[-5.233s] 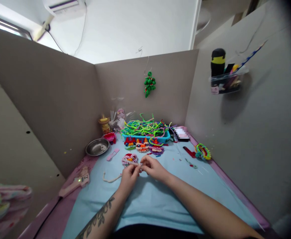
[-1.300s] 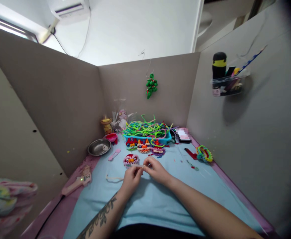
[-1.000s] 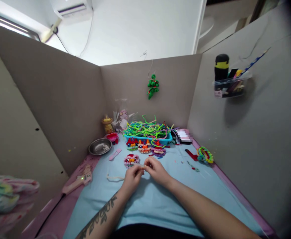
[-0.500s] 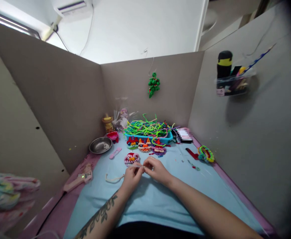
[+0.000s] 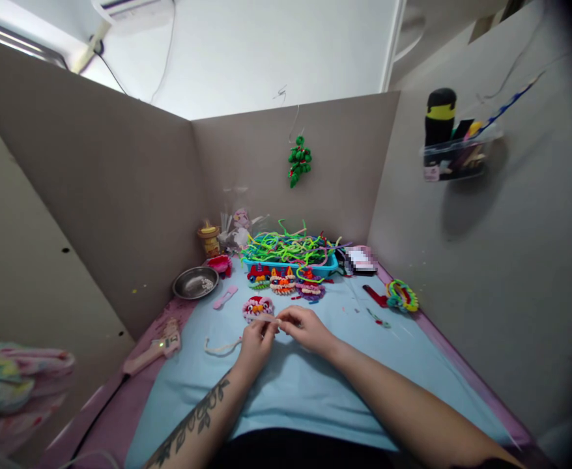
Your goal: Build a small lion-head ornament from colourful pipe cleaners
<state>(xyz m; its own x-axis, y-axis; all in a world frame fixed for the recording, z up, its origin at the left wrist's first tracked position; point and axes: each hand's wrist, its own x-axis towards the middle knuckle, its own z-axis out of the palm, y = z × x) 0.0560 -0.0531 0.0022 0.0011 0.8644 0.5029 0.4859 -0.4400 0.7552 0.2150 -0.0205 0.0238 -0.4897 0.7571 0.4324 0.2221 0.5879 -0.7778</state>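
My left hand (image 5: 253,344) and my right hand (image 5: 304,328) meet over the light blue mat (image 5: 286,391), fingertips pinched together on a thin pale pipe cleaner (image 5: 268,319). Just beyond the fingers lies a pink, red and white pipe-cleaner face (image 5: 257,306). Three more colourful pipe-cleaner faces (image 5: 283,283) sit in a row farther back, in front of a blue tray (image 5: 290,266) heaped with green and yellow pipe cleaners. A cream pipe-cleaner piece (image 5: 220,347) lies left of my left hand.
A steel bowl (image 5: 195,283), a pink clip (image 5: 225,298) and a pink glue gun (image 5: 152,348) sit at the left. Red cutters (image 5: 374,296) and a coiled multicolour bundle (image 5: 402,295) lie at the right. Grey cardboard walls enclose the desk; a green ornament (image 5: 297,161) hangs on the back wall.
My hands have stayed together on the pale pipe cleaner, with only small finger movements. The view has shifted slightly.
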